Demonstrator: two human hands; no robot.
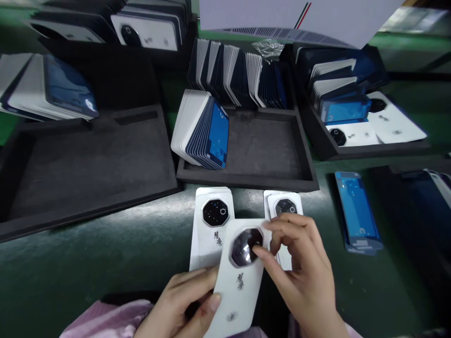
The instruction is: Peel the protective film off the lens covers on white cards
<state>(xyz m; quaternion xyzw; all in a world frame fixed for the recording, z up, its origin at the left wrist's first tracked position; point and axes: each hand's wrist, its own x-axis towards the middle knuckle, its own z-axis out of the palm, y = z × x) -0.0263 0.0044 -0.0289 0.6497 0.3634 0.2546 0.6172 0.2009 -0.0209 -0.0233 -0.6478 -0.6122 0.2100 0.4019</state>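
A white phone back cover (pixel 239 295) with a shiny octagonal camera window is held up, tilted, in front of me. My left hand (pixel 192 300) grips its left edge, thumb on the face and fingers behind. My right hand (pixel 299 263) is closed at its upper right corner, thumb tip on the camera window and bent fingers by the edge. Behind the cover lies a stack of white back covers (pixel 207 246) on the left. Another pile of covers (pixel 287 199) is at the right, partly hidden by my right hand.
Dark foam trays (pixel 246 178) stand beyond, holding standing rows of covers (pixel 197 126). Another tray (pixel 88 206) spreads out at left. On the right are a blue-filmed stack (pixel 357 206) and a tray with white and blue covers (pixel 338 152). A pale panel (pixel 264 14) stands at the back.
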